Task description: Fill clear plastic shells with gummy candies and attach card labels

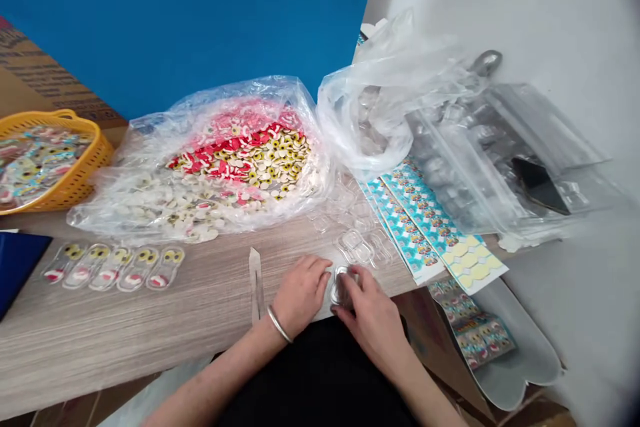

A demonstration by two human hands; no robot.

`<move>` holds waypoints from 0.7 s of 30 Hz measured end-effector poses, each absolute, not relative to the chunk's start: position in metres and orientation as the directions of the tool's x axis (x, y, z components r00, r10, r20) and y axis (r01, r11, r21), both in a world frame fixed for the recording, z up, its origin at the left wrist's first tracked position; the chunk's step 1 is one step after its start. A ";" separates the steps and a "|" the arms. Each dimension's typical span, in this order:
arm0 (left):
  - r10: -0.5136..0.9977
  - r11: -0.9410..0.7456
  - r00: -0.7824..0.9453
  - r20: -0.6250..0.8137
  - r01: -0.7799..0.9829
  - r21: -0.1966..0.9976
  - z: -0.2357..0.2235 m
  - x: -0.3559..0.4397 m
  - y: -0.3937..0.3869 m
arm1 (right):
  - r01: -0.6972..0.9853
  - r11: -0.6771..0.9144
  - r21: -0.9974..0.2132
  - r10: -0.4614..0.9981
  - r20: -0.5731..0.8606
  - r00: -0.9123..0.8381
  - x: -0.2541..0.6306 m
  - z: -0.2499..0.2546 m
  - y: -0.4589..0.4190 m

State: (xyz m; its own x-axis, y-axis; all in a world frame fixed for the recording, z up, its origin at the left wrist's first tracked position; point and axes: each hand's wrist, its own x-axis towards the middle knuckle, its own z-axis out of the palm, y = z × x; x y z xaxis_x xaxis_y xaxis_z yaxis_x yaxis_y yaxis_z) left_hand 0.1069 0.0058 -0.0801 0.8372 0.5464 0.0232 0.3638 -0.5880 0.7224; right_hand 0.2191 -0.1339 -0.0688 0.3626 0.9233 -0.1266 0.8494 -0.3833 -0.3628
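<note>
My right hand [373, 303] is closed on a small clear plastic case [339, 283] at the table's front edge, thumb on the near side and fingers on the far side. Just left of it is my left hand [303, 290], with a silver bangle on the wrist; its fingers are loosely bent and apart, with nothing visible in them. Loose clear plastic cases [356, 245] lie beyond my hands. To the left, several clear cases [134, 270] stand in a row, each showing yellow-and-black eye pieces above a red-and-white piece.
A large clear bag [150, 193] spills eye and red mouth pieces [280, 157]. Sticker sheets [407, 233], a plastic bag of clear cases [445, 167] and a dark phone [540, 183] lie right. A pointed strip [256, 280] lies near my left arm. A yellow basket [83, 177] stands left.
</note>
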 end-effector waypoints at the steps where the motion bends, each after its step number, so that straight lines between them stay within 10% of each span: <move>1: 0.553 -0.564 0.833 0.004 0.371 0.738 -0.079 0.108 0.004 | 0.869 -0.332 -0.367 0.942 -0.090 0.322 0.213 -0.075 -0.134; 6: 0.739 -0.082 0.637 -0.220 0.408 0.909 -0.076 0.094 0.005 | 0.837 -0.108 -0.537 0.959 0.166 0.231 0.195 -0.091 -0.118; 11: 0.729 0.567 0.475 -0.493 -0.016 0.824 -0.071 0.082 0.020 | 0.737 0.059 -0.673 0.944 0.278 0.178 0.183 -0.071 -0.071; 16: 0.788 0.596 0.377 -0.487 -0.267 0.757 -0.055 0.070 0.065 | 0.598 0.182 -0.781 0.964 0.262 0.050 0.203 -0.040 -0.003; 21: 0.796 0.601 0.308 -0.521 -0.300 0.741 -0.053 0.064 0.111 | 0.756 -0.037 -0.653 0.980 0.126 0.157 0.251 -0.036 0.089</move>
State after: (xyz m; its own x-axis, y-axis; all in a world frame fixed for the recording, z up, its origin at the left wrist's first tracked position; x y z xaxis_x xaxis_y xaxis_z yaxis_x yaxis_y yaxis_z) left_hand 0.0636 0.1106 -0.0528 0.3076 0.7961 -0.5212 -0.2997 0.6009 0.7410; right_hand 0.2512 0.0887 -0.0361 0.1567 0.9795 0.1264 0.7564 -0.0368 -0.6531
